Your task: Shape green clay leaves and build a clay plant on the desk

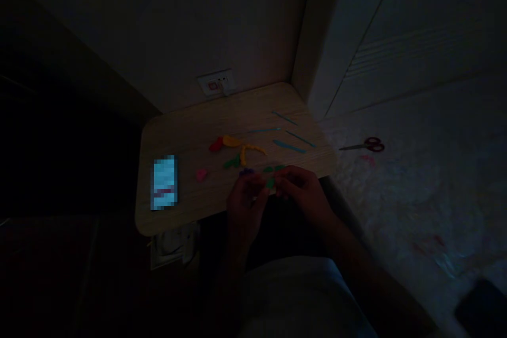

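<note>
In the dim head view, a small green piece of modelling clay is pinched between my two hands at the table's near edge. My left hand has curled fingers, with thumb and fingertips at the piece's left side. From the right, my right hand grips it between thumb and forefinger. Just beyond lie flat green clay bits and a purple clay lump, partly hidden by my left fingers. Farther off are a braided yellow clay strip, darker green clay, orange clay and red clay.
Several thin blue tools lie at the back right of the wooden table. Pink clay and a lit, pixelated phone-like rectangle are on the left. Scissors rest on the pale surface to the right. A wall socket is behind.
</note>
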{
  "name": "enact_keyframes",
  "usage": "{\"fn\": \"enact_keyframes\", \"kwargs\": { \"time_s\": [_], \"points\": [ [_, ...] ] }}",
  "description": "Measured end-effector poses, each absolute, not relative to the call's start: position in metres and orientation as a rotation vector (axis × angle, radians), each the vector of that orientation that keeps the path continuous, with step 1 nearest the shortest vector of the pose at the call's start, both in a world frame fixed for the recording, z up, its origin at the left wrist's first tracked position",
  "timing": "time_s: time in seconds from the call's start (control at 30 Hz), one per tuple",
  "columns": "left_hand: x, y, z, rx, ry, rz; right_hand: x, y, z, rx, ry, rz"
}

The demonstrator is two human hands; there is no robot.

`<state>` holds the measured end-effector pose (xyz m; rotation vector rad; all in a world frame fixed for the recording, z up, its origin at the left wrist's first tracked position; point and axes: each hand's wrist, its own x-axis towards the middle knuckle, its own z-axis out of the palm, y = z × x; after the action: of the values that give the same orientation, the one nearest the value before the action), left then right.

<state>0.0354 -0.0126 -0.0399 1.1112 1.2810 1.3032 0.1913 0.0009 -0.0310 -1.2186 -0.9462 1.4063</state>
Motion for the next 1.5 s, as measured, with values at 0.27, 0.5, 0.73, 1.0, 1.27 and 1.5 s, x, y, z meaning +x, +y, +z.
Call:
{"fn": "enact_keyframes", "kwargs": {
  "time_s": [0.27, 0.5, 0.73, 1.0, 1.27, 1.5],
  "points": [
    [0.029, -0.016, -0.044, 1.637, 1.420, 1.350, 0.201, 0.011, -0.049, -1.554, -1.386, 1.050],
    [0.026, -0.030, -0.045, 2.103, 1.432, 1.383, 0.190, 0.015, -0.041, -1.866, -1.778, 0.660],
    [0.032, -0.038, -0.064, 2.284, 1.459, 1.164, 0.184, 0.017, -0.035, -2.048, -1.858, 0.558],
    [0.051, -0.053, -0.090, 2.381, 1.427, 0.753, 0.213, 0.015, -0.038, -1.877, -1.745, 0.466],
    [0.038, -0.043, -0.089, 2.454, 1.361, 0.671, 0.239, 0.011, -0.040, -1.814, -1.680, 0.456],
    [0.037, -0.042, -0.088, 2.472, 1.372, 0.683, 0.223, 0.010, -0.041, -1.781, -1.929, 0.555]
  ]
}}
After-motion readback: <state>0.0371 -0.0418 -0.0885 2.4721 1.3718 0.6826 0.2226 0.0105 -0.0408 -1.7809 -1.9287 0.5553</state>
